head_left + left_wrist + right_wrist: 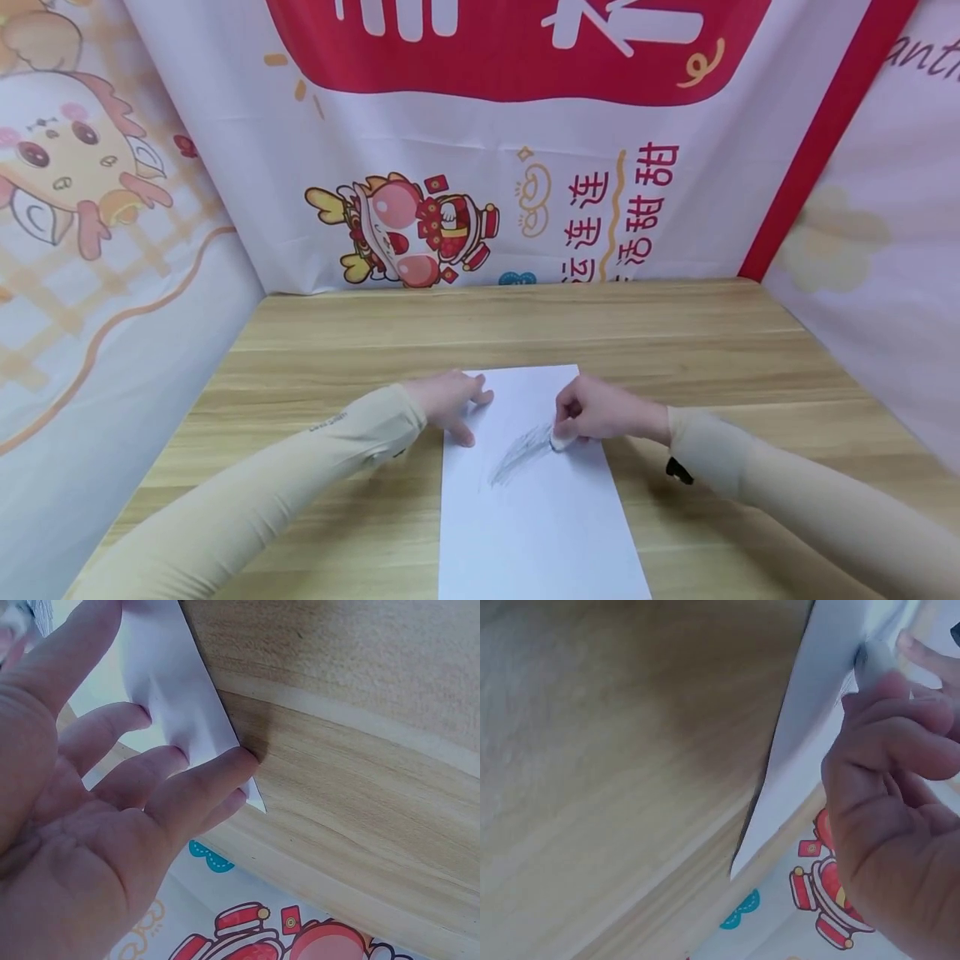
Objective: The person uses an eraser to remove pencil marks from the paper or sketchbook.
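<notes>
A white sheet of paper [532, 533] lies on the wooden table, with a patch of grey pencil scribble [519, 454] across its middle. My right hand [603, 408] pinches a small white eraser [875, 666] and holds it against the right end of the scribble. The eraser's tip looks dark and smudged in the right wrist view. On the paper's upper left part, my left hand [448, 402] rests with its fingers spread. In the left wrist view its fingertips [244, 759] press the sheet near a corner, and nothing is held in that hand.
The wooden table [360, 333] extends around the paper on all sides in view. Behind it hangs a white cloth [465, 133] with red print and cartoon figures. Printed cloths also stand to the left [172, 350] and right [862, 317].
</notes>
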Demonstrator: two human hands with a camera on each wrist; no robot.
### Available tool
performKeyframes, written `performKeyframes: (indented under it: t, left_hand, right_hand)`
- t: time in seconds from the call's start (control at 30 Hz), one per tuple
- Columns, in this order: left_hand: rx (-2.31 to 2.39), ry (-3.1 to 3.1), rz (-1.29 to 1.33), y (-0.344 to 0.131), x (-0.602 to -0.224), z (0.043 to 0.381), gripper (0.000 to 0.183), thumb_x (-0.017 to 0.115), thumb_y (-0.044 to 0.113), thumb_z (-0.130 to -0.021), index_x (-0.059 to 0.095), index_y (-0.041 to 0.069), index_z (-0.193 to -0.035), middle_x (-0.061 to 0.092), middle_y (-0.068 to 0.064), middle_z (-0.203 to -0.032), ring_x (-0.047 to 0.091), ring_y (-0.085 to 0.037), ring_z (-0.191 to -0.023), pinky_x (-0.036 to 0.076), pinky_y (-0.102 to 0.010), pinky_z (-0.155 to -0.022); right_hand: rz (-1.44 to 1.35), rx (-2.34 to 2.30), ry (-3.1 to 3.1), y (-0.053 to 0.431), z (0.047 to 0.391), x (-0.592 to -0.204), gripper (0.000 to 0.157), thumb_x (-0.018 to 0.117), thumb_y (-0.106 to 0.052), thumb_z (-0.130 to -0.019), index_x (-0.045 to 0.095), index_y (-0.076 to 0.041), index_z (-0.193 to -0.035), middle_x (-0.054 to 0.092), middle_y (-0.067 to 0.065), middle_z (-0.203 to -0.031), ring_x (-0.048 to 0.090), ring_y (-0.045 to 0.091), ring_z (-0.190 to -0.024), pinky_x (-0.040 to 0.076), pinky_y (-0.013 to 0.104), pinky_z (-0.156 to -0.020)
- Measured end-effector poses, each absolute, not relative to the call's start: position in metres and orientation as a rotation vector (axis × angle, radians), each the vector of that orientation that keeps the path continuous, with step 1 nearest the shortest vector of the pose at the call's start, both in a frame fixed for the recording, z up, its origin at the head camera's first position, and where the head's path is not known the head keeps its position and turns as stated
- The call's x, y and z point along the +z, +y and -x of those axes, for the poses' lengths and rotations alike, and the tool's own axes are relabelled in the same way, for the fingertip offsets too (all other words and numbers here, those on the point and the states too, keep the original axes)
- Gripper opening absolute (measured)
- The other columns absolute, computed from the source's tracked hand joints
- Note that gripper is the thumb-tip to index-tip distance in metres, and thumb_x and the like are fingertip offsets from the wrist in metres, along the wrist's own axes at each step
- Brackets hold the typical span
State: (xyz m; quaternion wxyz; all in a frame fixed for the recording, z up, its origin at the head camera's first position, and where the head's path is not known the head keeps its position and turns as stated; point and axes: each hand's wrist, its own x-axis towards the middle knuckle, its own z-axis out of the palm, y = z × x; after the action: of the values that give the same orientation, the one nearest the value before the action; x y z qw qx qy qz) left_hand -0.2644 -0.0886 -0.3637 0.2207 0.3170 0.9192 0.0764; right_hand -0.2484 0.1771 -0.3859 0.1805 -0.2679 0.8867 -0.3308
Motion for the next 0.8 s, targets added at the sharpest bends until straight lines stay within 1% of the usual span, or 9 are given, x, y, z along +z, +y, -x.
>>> performKeyframes:
  t: [0.17, 0.27, 0.4, 0.5, 0.63, 0.7, 0.8]
  left_hand:
    - [0.207, 2.549, -0.863, -0.09, -0.362, 0.264, 0.073, 0.083, 0.023, -0.081, 0.05, 0.009, -0.145, 0.036, -0.016, -0.153, 0.03, -0.033, -0.142, 0.023, -0.042, -0.115]
    - [0.209, 2.547, -0.882, -0.09, -0.363, 0.263, 0.073, 0.083, 0.023, -0.081, 0.05, 0.009, -0.145, 0.037, -0.017, -0.153, 0.031, -0.033, -0.141, 0.023, -0.042, -0.115]
    - [0.218, 2.544, -0.908, -0.088, -0.364, 0.263, 0.074, 0.083, 0.022, -0.081, 0.05, 0.007, -0.145, 0.038, -0.018, -0.152, 0.031, -0.035, -0.14, 0.022, -0.043, -0.115]
    - [0.213, 2.548, -0.888, -0.089, -0.365, 0.263, 0.074, 0.083, 0.022, -0.081, 0.05, 0.007, -0.145, 0.037, -0.018, -0.152, 0.031, -0.035, -0.141, 0.023, -0.043, -0.115]
    - [0.208, 2.552, -0.84, -0.09, -0.364, 0.264, 0.074, 0.083, 0.023, -0.081, 0.049, 0.01, -0.146, 0.034, -0.015, -0.154, 0.029, -0.032, -0.142, 0.022, -0.042, -0.115]
    - [0.199, 2.551, -0.85, -0.09, -0.364, 0.264, 0.074, 0.083, 0.023, -0.082, 0.048, 0.01, -0.146, 0.034, -0.015, -0.154, 0.029, -0.032, -0.142, 0.022, -0.042, -0.115]
    - [0.193, 2.545, -0.883, -0.089, -0.364, 0.265, 0.074, 0.083, 0.023, -0.081, 0.049, 0.008, -0.146, 0.035, -0.017, -0.153, 0.03, -0.033, -0.141, 0.022, -0.042, -0.115]
  right_hand:
    - [0.765, -0.977, 2.609, 0.176, 0.254, -0.388, 0.011, 0.071, -0.003, -0.087, 0.07, -0.005, -0.076, 0.056, -0.002, -0.061, 0.051, 0.011, -0.053, 0.042, 0.024, -0.048]
    - [0.79, -0.96, 2.692, 0.179, 0.256, -0.391, 0.013, 0.072, -0.003, -0.086, 0.07, -0.008, -0.074, 0.05, -0.005, -0.058, 0.046, 0.009, -0.054, 0.039, 0.023, -0.049]
    - [0.826, -0.934, 2.599, 0.182, 0.251, -0.391, 0.016, 0.072, -0.003, -0.084, 0.068, -0.01, -0.071, 0.053, -0.004, -0.055, 0.049, 0.009, -0.05, 0.038, 0.023, -0.046]
    - [0.82, -0.919, 2.544, 0.181, 0.251, -0.389, 0.014, 0.072, -0.004, -0.085, 0.069, -0.01, -0.073, 0.056, -0.002, -0.057, 0.052, 0.01, -0.05, 0.04, 0.024, -0.046]
    - [0.84, -0.906, 2.652, 0.178, 0.258, -0.388, 0.012, 0.072, -0.005, -0.086, 0.07, -0.008, -0.075, 0.053, -0.004, -0.061, 0.047, 0.009, -0.055, 0.039, 0.024, -0.05]
    - [0.855, -0.888, 2.699, 0.178, 0.26, -0.388, 0.012, 0.072, -0.006, -0.087, 0.07, -0.009, -0.075, 0.052, -0.005, -0.061, 0.045, 0.009, -0.056, 0.038, 0.024, -0.05]
    - [0.867, -0.856, 2.652, 0.179, 0.256, -0.389, 0.016, 0.072, -0.005, -0.086, 0.067, -0.012, -0.072, 0.052, -0.006, -0.059, 0.048, 0.008, -0.054, 0.038, 0.023, -0.049]
